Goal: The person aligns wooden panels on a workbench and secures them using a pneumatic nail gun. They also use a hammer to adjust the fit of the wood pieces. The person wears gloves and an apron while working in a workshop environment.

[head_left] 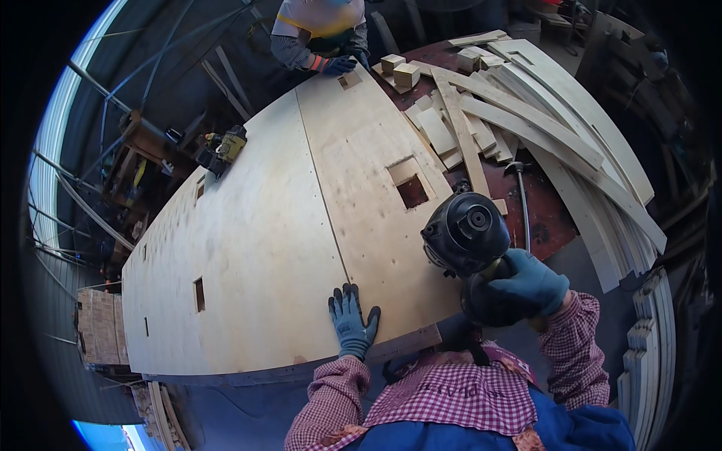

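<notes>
My right hand (532,286), in a blue-grey work glove, is wrapped round the handle of a black nail gun (468,229). The nail gun is over the right edge of a pale plywood panel (263,248); its nose is hidden beneath the body, so contact cannot be made out. My left hand (350,322), gloved too, lies flat on the panel near its front edge, fingers spread beside the long seam. Several rectangular openings are cut through the panel, one of them (412,192) just beyond the nail gun.
Across the panel's far end, a co-worker's gloved hand (336,65) rests on the wood. A second nail gun (222,149), yellow and black, sits at the left edge. Right of the panel lie a hammer (521,195), loose wood strips (526,124) and small wooden blocks (407,74).
</notes>
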A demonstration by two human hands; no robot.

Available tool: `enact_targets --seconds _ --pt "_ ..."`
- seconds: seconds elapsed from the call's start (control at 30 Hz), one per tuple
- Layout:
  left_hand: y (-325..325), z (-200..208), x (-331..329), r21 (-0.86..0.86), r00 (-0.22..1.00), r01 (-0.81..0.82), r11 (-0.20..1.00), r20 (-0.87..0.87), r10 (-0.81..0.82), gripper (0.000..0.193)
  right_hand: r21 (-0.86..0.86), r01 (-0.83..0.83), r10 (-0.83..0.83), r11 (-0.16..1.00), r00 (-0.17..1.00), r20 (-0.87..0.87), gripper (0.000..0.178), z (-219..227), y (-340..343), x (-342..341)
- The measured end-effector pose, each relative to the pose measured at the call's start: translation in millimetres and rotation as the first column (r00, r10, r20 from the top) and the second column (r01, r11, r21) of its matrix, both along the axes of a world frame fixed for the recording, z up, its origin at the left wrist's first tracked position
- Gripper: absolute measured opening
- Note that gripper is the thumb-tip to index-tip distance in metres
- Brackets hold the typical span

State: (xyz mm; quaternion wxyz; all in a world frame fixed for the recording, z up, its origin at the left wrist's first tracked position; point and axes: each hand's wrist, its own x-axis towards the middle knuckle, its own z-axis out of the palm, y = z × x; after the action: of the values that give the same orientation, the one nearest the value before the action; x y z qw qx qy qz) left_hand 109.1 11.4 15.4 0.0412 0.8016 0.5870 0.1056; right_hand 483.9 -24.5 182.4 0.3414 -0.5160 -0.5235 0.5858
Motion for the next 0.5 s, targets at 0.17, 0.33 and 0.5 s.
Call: enact_targets --seconds 0.17,0.33,0.5 --pt "0.5 -3.5 -0.5 -0.005 1.0 -0.005 1.0 -0.003 0.005 0.077 0.048 0.023 -0.022 0.999 1.0 -0.016 0.043 -1.0 1.2 2.1" --pt "0.2 -4.0 -1.1 0.011 1.0 -0.003 1.0 -0.004 0.003 0.077 -0.04 0.004 -0.004 0.999 1.0 0.005 0.044 5.5 5.5 5.6" --pt "0.3 -2.3 -0.7 -0.001 0.999 -0.007 1.0 0.032 0.007 0.077 -0.018 0.01 -0.01 1.0 1.0 -0.004 0.047 1.7 8.8 10.3"
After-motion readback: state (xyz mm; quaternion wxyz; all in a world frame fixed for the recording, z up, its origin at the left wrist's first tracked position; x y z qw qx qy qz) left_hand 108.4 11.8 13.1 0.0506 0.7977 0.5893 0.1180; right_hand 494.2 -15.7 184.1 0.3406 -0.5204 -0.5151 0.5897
